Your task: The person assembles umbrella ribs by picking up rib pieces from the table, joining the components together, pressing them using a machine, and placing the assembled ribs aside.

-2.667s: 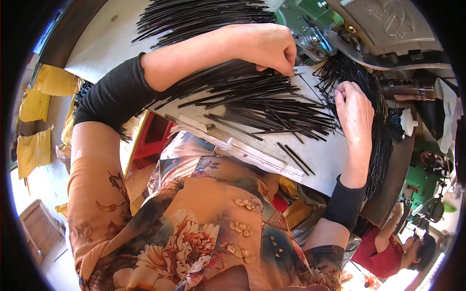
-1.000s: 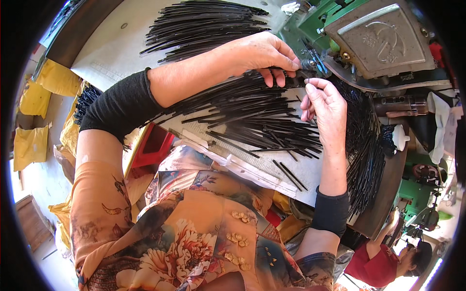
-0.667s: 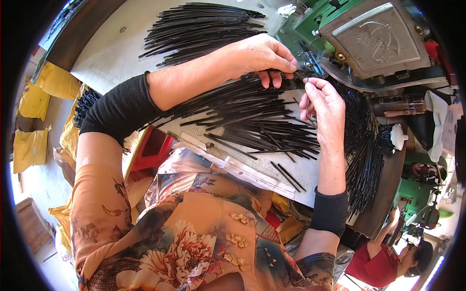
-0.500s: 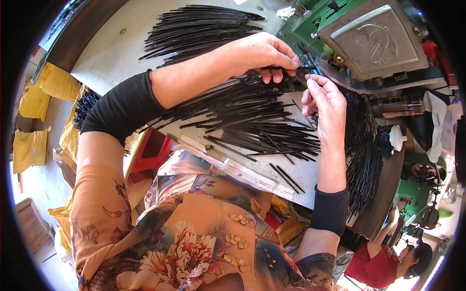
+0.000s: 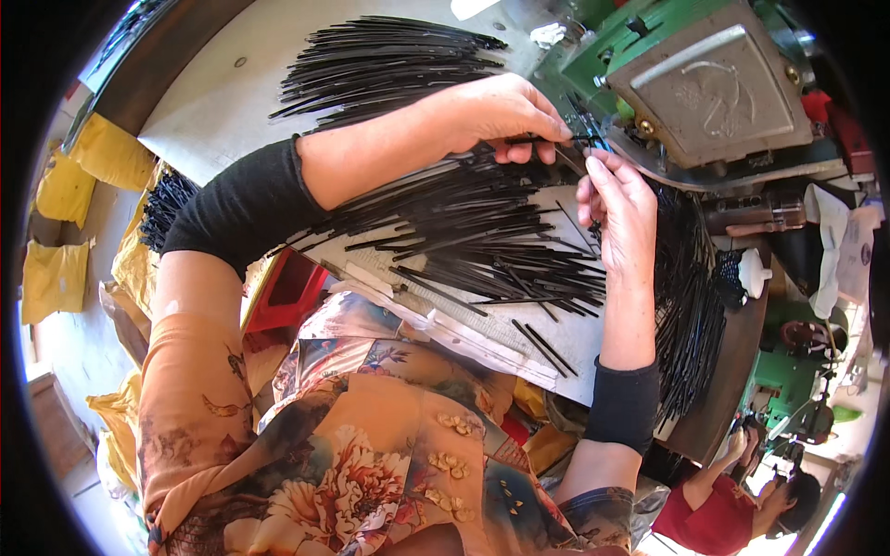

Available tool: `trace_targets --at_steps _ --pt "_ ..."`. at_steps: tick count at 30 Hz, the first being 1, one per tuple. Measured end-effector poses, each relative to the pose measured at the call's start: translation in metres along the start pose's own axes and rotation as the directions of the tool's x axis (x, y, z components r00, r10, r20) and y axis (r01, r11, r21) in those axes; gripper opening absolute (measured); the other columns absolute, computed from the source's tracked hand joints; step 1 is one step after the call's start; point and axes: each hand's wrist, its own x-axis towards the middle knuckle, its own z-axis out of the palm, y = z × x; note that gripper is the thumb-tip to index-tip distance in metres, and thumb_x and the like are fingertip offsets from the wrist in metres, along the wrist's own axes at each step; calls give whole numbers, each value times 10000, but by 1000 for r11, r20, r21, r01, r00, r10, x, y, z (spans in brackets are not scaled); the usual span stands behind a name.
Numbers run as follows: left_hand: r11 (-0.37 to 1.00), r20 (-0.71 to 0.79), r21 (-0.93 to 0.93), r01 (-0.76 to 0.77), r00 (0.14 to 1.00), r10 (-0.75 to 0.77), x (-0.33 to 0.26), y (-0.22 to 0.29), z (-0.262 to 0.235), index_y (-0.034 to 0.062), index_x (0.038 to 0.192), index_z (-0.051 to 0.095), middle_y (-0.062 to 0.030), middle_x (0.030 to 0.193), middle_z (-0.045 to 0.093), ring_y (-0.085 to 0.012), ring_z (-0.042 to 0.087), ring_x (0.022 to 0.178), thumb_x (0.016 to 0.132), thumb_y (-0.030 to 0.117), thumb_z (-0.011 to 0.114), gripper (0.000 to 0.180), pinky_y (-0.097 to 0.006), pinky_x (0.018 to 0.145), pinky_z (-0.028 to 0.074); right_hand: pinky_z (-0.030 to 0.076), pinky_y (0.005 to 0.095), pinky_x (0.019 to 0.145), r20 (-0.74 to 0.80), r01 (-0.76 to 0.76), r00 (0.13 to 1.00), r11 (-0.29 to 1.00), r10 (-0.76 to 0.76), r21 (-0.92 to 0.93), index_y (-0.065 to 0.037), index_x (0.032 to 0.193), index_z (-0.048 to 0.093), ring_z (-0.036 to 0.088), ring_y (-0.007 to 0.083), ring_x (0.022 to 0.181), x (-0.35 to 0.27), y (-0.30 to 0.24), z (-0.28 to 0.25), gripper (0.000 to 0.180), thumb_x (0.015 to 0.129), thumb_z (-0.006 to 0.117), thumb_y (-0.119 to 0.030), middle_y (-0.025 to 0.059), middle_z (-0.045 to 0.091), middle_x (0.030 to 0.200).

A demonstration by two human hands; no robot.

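Note:
Both my hands meet at the edge of the green machine (image 5: 603,60). My left hand (image 5: 514,111) is closed, thumb against fingers, on a thin black strip (image 5: 528,140) lying across the fingers. Just to its right, my right hand (image 5: 626,204) pinches with thumb and forefinger at the same spot; another slim dark piece crosses between the fingertips, its exact shape too small to tell. Below my hands a loose pile of thin black strips (image 5: 473,213) spreads over the pale tabletop (image 5: 199,111). More strips (image 5: 686,324) lie heaped right of my right forearm.
A fanned bundle of black strips (image 5: 389,60) lies at the far side of the table. The machine has a grey metal cover (image 5: 714,93). A red box (image 5: 287,287) sits below the left forearm, yellow sacks (image 5: 111,153) at left. A person in red (image 5: 709,510) works at lower right.
My hands stay together in nearly the same pinch, with the right hand shifted slightly left. The whole view has moved a little. The other person's arms have changed position.

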Motion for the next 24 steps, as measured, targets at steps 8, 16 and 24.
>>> trace_targets --at_steps 8,16,24 --pt "993 -54 -111 -41 998 35 -11 -2 16 -40 918 631 -77 691 624 -87 493 427 812 188 599 254 -214 370 388 516 234 559 -200 79 979 868 24 490 -12 973 582 607 134 651 0 18 -22 160 852 572 -117 80 634 825" --pt "998 151 20 -58 987 54 -21 -7 28 -55 887 618 -82 710 630 -133 614 539 855 192 537 262 -238 436 491 538 262 652 -131 36 991 880 30 473 -24 997 571 623 150 770 -6 18 -16 174 881 551 -153 87 628 905" --pt "87 66 989 -121 881 469 -22 -4 -45 88 817 656 -115 736 642 -277 633 731 729 180 598 140 -387 640 496 548 280 667 -134 84 991 857 -17 509 -7 1004 578 638 179 790 -1 17 -27 188 894 525 -150 112 634 900"
